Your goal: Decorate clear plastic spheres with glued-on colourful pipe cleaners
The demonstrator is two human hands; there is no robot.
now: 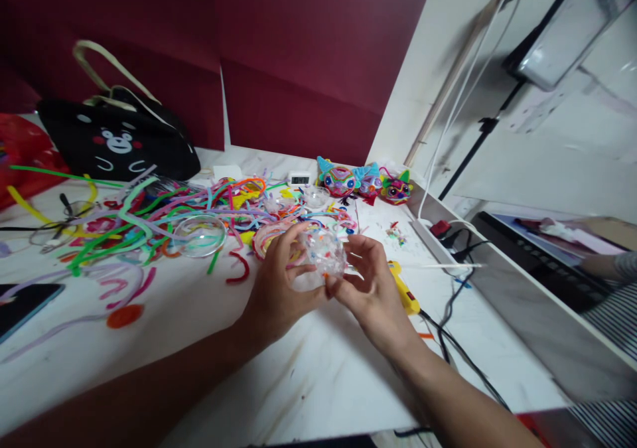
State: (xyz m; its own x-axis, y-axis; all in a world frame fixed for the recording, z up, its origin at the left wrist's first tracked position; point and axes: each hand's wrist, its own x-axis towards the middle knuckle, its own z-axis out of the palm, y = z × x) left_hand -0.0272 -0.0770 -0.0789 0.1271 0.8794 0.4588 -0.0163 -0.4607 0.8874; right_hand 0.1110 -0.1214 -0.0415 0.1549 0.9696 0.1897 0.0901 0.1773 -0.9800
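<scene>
A clear, round ball (323,252) with small coloured specks is held above the white table between my two hands. My left hand (279,289) curves around its left side, thumb underneath. From the right, my right hand (371,295) grips it, with the thumb near a small orange bit at the ball's lower edge. Just beyond my right hand lies a yellow glue gun (405,292), partly hidden. Past my left hand are a coil of coloured strands (259,239), a clear plastic half-shell (199,237) and a tangled heap of fuzzy pipe cleaners (144,219).
Decorated animal heads (341,181) and a small digital clock (299,178) stand at the back. A black bag (119,146) sits at back left, a phone (24,305) at the left edge. Cables (448,322) and a power strip (435,235) line the right. Another person's hand (600,269) shows beyond the partition.
</scene>
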